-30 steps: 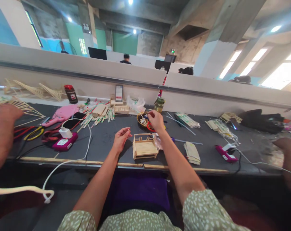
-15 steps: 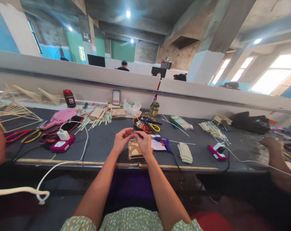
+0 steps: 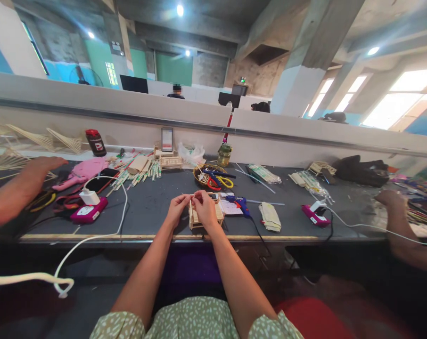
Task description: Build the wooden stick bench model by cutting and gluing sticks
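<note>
A small model of pale wooden sticks [image 3: 195,221] stands at the near edge of the dark table, partly covered by my hands. My left hand [image 3: 178,210] is at its upper left corner, thumb and fingers pinched together. Over the model's top is my right hand [image 3: 205,210], its fingertips also pinched, close to the left fingertips. Whatever lies between the fingers is too small or hidden to name. Right of the model are a white paper [image 3: 232,206] and a blue glue gun [image 3: 241,203]. A folded pale cloth [image 3: 270,217] lies farther right.
Behind the model sits a basket [image 3: 198,177] with scissors [image 3: 225,181]. Power strips [image 3: 89,211] [image 3: 316,215] with white cables flank me. A phone [image 3: 167,140] stands upright at the back. A co-worker's hand [image 3: 40,172] reaches in at left; another person's arm [image 3: 397,216] is at right.
Both my hands have come down from above the model to its top left part. At left, the co-worker's arm has reached farther over the table. The view has shifted slightly.
</note>
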{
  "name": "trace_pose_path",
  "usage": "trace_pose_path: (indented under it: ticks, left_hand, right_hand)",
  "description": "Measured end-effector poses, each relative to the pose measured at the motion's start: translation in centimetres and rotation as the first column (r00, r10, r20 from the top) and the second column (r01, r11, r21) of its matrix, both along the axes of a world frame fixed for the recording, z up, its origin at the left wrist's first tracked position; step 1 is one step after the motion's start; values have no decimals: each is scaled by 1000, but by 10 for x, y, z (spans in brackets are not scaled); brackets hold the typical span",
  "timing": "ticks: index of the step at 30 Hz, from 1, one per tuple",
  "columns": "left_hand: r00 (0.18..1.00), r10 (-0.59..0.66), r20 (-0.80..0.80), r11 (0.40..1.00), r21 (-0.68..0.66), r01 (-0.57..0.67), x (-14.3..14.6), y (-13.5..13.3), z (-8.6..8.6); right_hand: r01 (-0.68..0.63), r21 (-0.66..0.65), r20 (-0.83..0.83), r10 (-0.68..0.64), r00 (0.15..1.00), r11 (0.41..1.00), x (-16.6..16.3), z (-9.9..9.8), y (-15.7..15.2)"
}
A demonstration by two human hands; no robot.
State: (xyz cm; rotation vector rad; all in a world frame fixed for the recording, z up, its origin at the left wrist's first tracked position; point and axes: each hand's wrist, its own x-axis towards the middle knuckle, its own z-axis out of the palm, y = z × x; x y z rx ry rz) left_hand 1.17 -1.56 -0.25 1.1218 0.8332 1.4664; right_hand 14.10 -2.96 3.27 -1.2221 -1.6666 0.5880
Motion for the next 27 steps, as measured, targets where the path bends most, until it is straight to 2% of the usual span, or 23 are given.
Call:
trace_pose_path:
  ticks: [8, 14, 21, 27]
  left_hand:
    - [1000, -17, 17, 999, -37, 18, -2, 1, 2]
    - [998, -21, 56, 998, -61, 25, -1, 2, 2]
    - [994, -51, 100, 993, -101, 61, 0, 3, 9]
    - [992, -44, 115, 995, -88, 55, 1, 7, 11]
  right_hand:
    - [140, -30, 158, -134, 978, 990, -4, 2, -5]
    - [129, -81, 151, -116, 982, 988, -2, 7, -7]
    - [244, -81, 320, -206, 925, 967, -5, 10, -9]
    - [263, -85, 380, -212, 900, 961, -6, 11, -6]
